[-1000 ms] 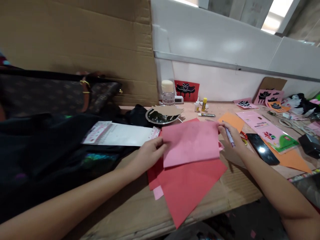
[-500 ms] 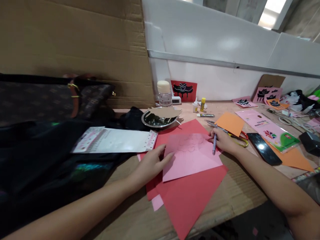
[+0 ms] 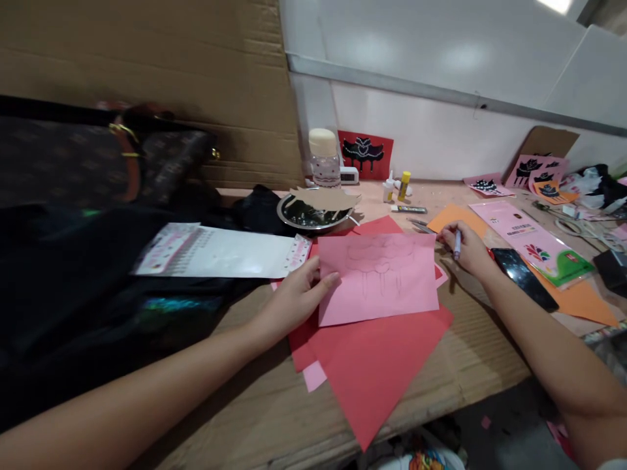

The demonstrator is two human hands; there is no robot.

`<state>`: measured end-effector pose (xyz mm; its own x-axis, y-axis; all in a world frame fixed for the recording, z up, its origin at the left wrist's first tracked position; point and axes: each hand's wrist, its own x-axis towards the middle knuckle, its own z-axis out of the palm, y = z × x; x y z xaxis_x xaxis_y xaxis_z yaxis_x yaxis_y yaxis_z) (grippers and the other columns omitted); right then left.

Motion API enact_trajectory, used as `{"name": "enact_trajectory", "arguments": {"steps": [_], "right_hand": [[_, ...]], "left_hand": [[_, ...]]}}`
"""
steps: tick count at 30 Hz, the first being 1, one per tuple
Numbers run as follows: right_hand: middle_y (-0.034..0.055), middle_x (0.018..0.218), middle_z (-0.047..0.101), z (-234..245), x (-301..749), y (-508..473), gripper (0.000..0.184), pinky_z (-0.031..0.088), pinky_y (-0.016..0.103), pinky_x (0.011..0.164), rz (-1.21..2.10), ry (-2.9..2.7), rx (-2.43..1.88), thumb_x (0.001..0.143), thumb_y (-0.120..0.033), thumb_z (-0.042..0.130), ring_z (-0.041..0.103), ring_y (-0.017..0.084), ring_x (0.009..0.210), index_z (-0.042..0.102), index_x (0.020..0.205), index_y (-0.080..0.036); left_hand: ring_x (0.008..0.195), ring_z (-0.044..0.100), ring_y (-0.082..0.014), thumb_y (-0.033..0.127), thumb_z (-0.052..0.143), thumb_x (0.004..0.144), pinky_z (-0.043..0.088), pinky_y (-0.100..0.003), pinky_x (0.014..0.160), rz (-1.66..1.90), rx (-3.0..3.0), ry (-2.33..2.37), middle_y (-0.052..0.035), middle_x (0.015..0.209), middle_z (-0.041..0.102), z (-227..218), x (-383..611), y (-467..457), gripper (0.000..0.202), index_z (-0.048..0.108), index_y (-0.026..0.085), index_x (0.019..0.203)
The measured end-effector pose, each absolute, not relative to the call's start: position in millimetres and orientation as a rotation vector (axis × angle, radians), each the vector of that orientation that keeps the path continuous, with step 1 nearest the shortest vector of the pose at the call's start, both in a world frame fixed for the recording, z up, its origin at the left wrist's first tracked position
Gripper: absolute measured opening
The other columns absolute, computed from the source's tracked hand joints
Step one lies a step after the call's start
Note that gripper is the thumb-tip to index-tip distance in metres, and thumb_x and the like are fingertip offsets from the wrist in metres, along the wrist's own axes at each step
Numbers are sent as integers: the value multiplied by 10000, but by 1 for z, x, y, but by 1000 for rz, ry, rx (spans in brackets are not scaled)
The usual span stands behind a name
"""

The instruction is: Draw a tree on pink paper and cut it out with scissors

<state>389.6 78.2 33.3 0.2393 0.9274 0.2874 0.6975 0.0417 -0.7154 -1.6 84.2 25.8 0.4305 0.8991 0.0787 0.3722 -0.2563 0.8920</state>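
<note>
Sketching on paper, judged paused between strokes: left hand (image 3: 294, 297) laid at the left edge of a pale pink rectangular paper sheet (image 3: 386, 284), fingers (image 3: 327, 281) stretched out on top and pressing it flat, not clenched round anything; right hand (image 3: 467, 249) held off to the right of the upper right corner, closed round a slim lilac pen (image 3: 457, 243), tip pointing down and clear of the paper. Placed at centre frame, nearly square to the view, on top of larger red paper sheets (image 3: 377, 378) fanned out toward the lower edge over the brown corrugated-cardboard table top (image 3: 484, 359). Marked on the upper half with faint thin outlines, rounded lobes above and a few straight strokes dropping below, too light to read as any definite figure. Flat, uncreased, clean at the edges. For any further line: left fingers needed to stop the pink sheet sliding on the red paper beneath, and the pen tip to be brought over the drawn part, a short reach toward centre frame. Around: white printed sheet (image 3: 220, 251) left of centre, round metal bowl (image 3: 313, 220) topped with cut cardboard pieces just behind, orange paper sheet (image 3: 458, 217) and black phone (image 3: 524, 279) by the right hand.
</note>
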Motion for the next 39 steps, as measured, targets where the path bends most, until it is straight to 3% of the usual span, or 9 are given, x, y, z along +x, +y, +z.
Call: {"name": "enact_trajectory", "arguments": {"steps": [5,9,12,16,21,25,29,34,39], "right_hand": [[26,893,717,32,392,79,180,572,367,718,393,-1455,-1713,821,-175,612,712,235,816,495,900,-288],[-7,806,711,33,403,82,271,561,347,673,448,-1363,-1736,763,-130,606,725,219,719,461,932,-285],[-21,793,705,34,400,82,294,536,310,640,445,-1327,-1714,759,-182,695,708,198,700,471,918,-286],[-24,786,705,42,382,76,349,521,295,582,459,-1296,-1628,869,-452,728,672,179,643,415,874,-297],[32,862,759,52,357,58,448,590,396,804,510,-1478,-1428,978,-695,598,727,222,852,470,842,-288],[47,949,744,47,344,53,356,567,390,745,536,-1508,-1481,921,-569,738,696,222,839,522,880,-289],[18,1011,701,43,345,60,430,537,338,668,662,-1357,-1452,756,-448,865,665,192,822,482,874,-294],[-35,817,599,46,350,63,455,534,344,747,715,-1328,-1339,703,-406,858,628,173,768,437,825,-285],[-40,832,561,48,344,61,438,517,355,761,650,-1360,-1316,744,-426,794,599,171,762,390,841,-287]], "left_hand": [[949,718,-304,591,613,909,600,-422,791,814,1809,1102,-68,931,749,22,-3,86,376,623,231,1016],[946,712,-300,578,641,895,599,-417,787,832,1809,1100,-58,911,745,22,-3,86,377,634,233,1046],[945,715,-300,580,645,891,600,-414,776,834,1807,1104,-58,922,746,23,-3,86,389,628,235,1069],[930,734,-300,607,616,896,606,-412,747,807,1795,1109,-76,1004,764,27,-1,83,437,611,231,1116],[910,738,-322,609,634,869,584,-423,732,768,1793,1155,-100,1026,768,34,0,78,414,604,228,1029],[931,740,-334,615,624,873,592,-436,730,761,1773,1162,-118,1074,771,34,0,77,459,599,224,1113],[1029,749,-346,632,599,889,624,-468,820,770,1751,1119,-128,1132,770,31,0,77,475,584,228,1138],[1073,749,-351,615,608,897,634,-475,850,777,1754,1100,-137,1157,769,30,0,78,491,600,213,1179],[930,734,-327,616,652,880,599,-400,702,782,1792,1162,-81,951,774,29,-4,78,451,680,223,1098]]}}
